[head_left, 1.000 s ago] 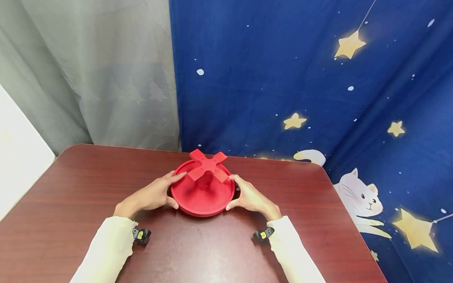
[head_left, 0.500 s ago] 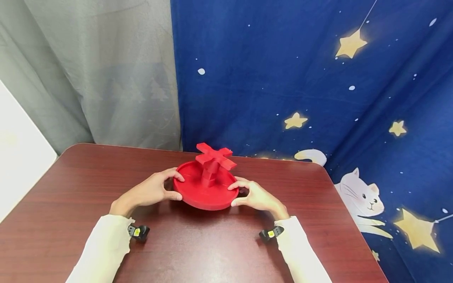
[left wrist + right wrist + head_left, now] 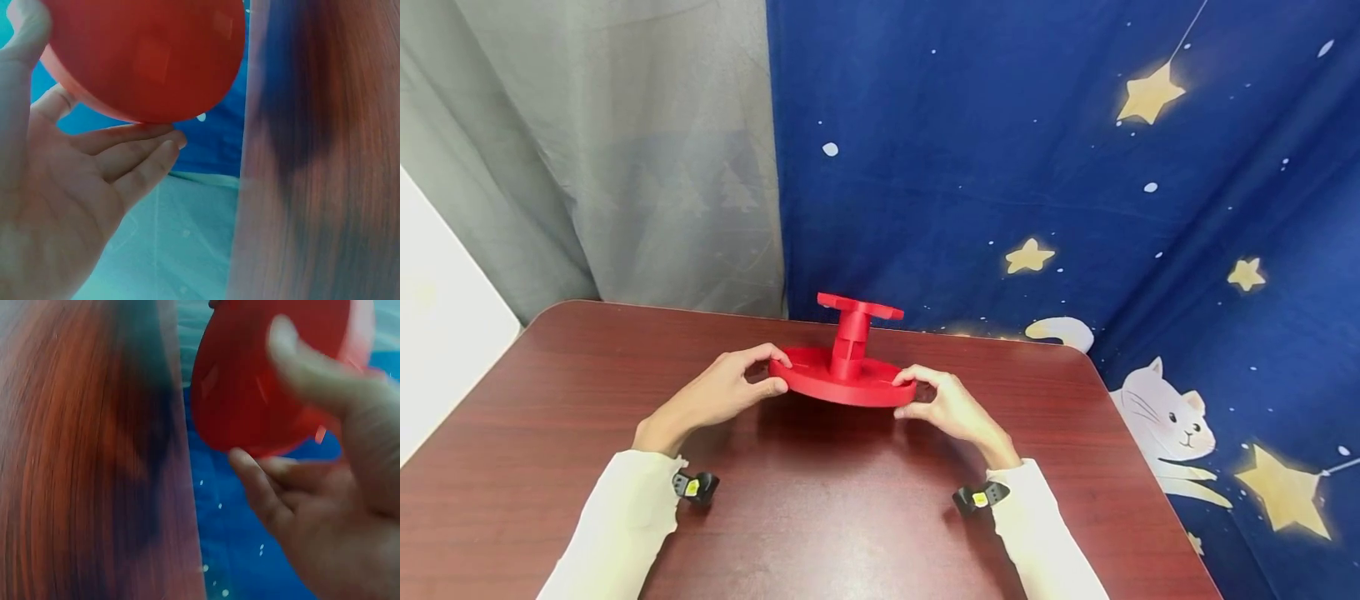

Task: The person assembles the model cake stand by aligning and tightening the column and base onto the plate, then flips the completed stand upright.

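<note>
A red round tray (image 3: 841,392) with a raised rim is held in the air above the table, its far side tipped down. From its middle rises a red post (image 3: 850,342) topped by a flat cross-shaped piece (image 3: 861,306). My left hand (image 3: 718,392) grips the rim at the left, fingers over the edge and thumb at the front. At the right, my right hand (image 3: 951,407) pinches the opposite rim the same way. Both wrist views look at the tray's smooth underside (image 3: 150,56), where the left hand's other fingers extend beside the edge.
The reddish-brown wooden table (image 3: 835,525) has rounded far corners. Behind its far edge hang a grey curtain (image 3: 670,167) and a blue curtain (image 3: 910,200) with stars and a white cat. A black camera is strapped to each wrist.
The tray has come up off the table and tilted, so its inside shows less and the cross-shaped top is seen nearly edge-on. Both hands moved up with it, keeping hold of the rim.
</note>
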`<state>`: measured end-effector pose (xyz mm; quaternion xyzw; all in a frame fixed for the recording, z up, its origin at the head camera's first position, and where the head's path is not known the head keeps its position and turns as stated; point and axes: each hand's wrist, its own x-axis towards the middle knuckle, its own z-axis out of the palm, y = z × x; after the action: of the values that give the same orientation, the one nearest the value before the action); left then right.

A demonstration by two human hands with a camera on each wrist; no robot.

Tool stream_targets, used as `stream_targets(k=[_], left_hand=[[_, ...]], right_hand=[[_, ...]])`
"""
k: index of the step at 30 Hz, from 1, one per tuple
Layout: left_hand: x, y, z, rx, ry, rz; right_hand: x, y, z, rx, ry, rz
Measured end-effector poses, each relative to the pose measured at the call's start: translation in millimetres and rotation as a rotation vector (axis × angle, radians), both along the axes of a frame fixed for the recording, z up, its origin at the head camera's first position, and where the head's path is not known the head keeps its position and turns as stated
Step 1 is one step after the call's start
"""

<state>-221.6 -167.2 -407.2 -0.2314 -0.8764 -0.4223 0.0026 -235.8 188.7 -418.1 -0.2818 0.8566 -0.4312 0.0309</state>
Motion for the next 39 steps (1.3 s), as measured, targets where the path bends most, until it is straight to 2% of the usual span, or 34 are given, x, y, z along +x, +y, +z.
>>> stream_targets(k=[4,7,10,14,19,22,25,32,39], left_hand=[[-1.0,6.9,1.8,0.049,0.014,-0.006],[-0.9,14.3,3.3,0.079,0.04,0.004],[-1.1,19.5,5.3,0.037,0.163,0.062],[-1.5,22.7,7.3,-0.05,0.314,0.154],[0.2,25.0,14.4,-0.158,0.367,0.191],[0.6,26.8,18.9,-0.208,0.4,0.189],[0.5,28.7,22.0,-0.185,0.387,0.177],[0.6,30.8,26.4,-0.03,0.25,0.145],[1.8,32.6,33.3,0.102,0.133,0.184]], right_hand=[[0.9,-3.8,3.5,0.022,0.217,-0.159],[1.0,-3.4,5.3,0.029,0.327,-0.228],[1.4,-4.2,7.5,0.031,0.386,-0.255],[0.2,-6.1,8.9,0.024,0.422,-0.253],[0.9,-4.6,12.3,-0.005,0.371,-0.246],[1.7,-2.8,16.1,-0.008,0.325,-0.258],[1.1,-1.7,19.5,-0.047,0.269,-0.256],[1.4,-2.3,25.3,-0.182,0.179,-0.217],[2.0,-2.9,29.9,-0.277,0.054,-0.189]])
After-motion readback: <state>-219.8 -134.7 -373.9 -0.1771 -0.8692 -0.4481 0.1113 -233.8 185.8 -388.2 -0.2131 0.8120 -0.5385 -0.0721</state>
